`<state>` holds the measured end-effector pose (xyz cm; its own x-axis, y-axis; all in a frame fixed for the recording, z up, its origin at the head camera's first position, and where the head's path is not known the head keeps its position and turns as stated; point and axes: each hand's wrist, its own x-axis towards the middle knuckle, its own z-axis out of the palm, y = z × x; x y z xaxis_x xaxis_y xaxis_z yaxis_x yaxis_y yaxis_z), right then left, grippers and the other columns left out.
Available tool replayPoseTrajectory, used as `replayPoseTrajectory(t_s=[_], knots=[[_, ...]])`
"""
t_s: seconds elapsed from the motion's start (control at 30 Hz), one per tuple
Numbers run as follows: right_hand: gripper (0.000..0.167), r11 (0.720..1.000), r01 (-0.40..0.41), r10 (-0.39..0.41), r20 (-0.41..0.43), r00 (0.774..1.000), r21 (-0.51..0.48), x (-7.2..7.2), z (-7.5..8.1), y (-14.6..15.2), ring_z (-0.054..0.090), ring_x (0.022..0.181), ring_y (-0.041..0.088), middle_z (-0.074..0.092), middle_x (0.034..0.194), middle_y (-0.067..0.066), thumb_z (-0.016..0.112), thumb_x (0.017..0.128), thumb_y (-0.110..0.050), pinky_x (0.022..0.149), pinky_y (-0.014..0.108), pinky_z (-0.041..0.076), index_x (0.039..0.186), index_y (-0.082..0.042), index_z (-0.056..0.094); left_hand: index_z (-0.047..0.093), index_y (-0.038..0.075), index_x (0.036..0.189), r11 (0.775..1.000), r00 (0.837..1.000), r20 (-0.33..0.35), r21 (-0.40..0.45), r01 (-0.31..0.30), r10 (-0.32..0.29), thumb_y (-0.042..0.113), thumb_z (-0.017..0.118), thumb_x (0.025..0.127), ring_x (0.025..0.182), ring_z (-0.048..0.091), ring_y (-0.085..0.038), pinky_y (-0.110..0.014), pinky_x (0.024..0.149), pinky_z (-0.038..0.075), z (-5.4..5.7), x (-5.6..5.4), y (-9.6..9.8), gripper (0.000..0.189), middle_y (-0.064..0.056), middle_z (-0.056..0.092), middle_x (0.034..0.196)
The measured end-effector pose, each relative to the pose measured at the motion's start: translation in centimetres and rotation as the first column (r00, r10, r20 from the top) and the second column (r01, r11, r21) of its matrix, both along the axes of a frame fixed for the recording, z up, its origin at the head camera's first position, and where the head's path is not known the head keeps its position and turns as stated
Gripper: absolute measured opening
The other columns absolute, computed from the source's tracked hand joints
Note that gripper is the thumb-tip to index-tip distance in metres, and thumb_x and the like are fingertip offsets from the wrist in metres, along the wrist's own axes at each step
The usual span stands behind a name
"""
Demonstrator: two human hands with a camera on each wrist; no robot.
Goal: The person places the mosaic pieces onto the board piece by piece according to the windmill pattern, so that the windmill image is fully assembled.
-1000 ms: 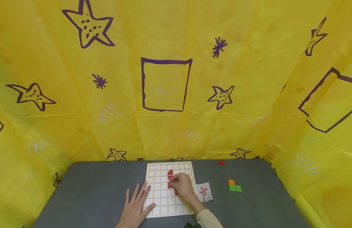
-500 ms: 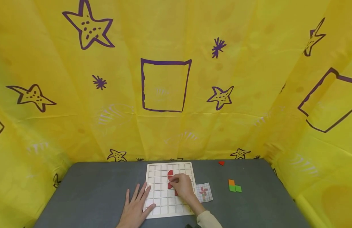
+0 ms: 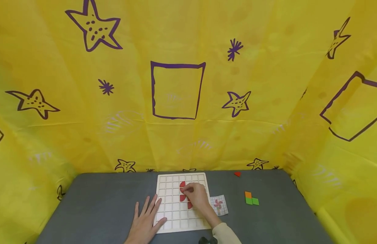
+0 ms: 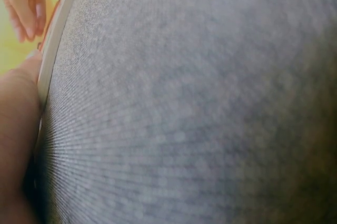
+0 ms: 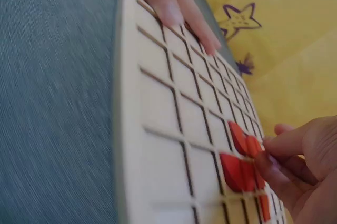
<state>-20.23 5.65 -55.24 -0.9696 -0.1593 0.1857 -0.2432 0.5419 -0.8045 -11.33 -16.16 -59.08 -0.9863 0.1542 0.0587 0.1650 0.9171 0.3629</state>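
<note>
A white gridded board [image 3: 171, 217] lies on the dark grey table. My left hand [image 3: 143, 220] rests at its left edge with fingers spread, the thumb on the board. Over the board's upper right part, my right hand [image 3: 197, 196] pinches a small red tile [image 5: 254, 146] between thumb and fingertips, low against the grid. Around those fingertips, other red tiles with curved edges sit in the squares: one above [image 3: 182, 184], one below [image 3: 182, 198] and one lower right [image 3: 190, 205]. The right hand hides part of the grid.
A printed card [image 3: 219, 205] with a red pinwheel on a grid lies against the board's right side. Farther right are an orange tile [image 3: 247, 194], two green tiles [image 3: 255, 201] and a red triangle [image 3: 237, 174] near the back. A yellow patterned cloth [image 3: 179, 142] surrounds the table.
My right hand has shifted slightly up and to the right, so more of the red tiles beneath it shows. The left hand has stayed in place.
</note>
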Motion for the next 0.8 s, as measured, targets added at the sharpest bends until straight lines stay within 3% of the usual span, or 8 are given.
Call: replayPoseTrajectory(t_s=[0.2,0.5,0.67,0.8], knots=[[0.006,1.000,0.009,-0.009,0.000,1.000,0.008,-1.2,1.1,2.5,0.064,0.073,0.011,0.071,0.079,-0.001,0.073,0.084,0.001,0.065,0.025,0.055,0.084,-0.004,0.076,0.037,0.019,0.153,1.000,0.999,0.044,0.004,0.005,-0.006,0.071,0.044,0.091,0.147,0.019,-0.038,-0.066,0.113,0.000,0.2,-0.1,0.0,0.082,-0.004,0.027,0.161],[0.004,0.997,0.067,-0.065,-0.054,0.996,0.043,-3.2,1.8,6.8,0.066,0.075,0.020,0.072,0.082,0.007,0.074,0.085,0.000,0.068,0.033,0.057,0.087,-0.002,0.076,0.038,0.019,0.153,1.000,0.999,0.048,0.013,0.006,-0.007,0.071,0.044,0.091,0.147,0.020,-0.038,-0.067,0.112,0.000,0.2,-0.2,0.1,0.081,-0.004,0.027,0.160],[0.006,0.987,0.133,-0.121,-0.128,0.984,0.090,-4.6,1.5,9.5,0.068,0.076,0.023,0.073,0.081,0.007,0.076,0.081,0.003,0.070,0.039,0.057,0.084,-0.002,0.077,0.037,0.018,0.153,1.000,0.999,0.033,0.024,0.009,-0.010,0.069,0.045,0.091,0.147,0.020,-0.038,-0.065,0.113,-0.001,0.1,-0.1,0.1,0.080,-0.004,0.027,0.160],[0.008,0.977,0.184,-0.169,-0.130,0.977,0.111,-5.6,0.5,11.8,0.068,0.075,0.024,0.073,0.080,0.007,0.077,0.079,0.005,0.070,0.038,0.056,0.083,-0.002,0.076,0.038,0.019,0.153,1.000,0.999,0.039,0.010,0.001,-0.001,0.070,0.045,0.091,0.147,0.020,-0.037,-0.065,0.113,-0.001,0.2,-0.1,0.0,0.081,-0.003,0.028,0.160]])
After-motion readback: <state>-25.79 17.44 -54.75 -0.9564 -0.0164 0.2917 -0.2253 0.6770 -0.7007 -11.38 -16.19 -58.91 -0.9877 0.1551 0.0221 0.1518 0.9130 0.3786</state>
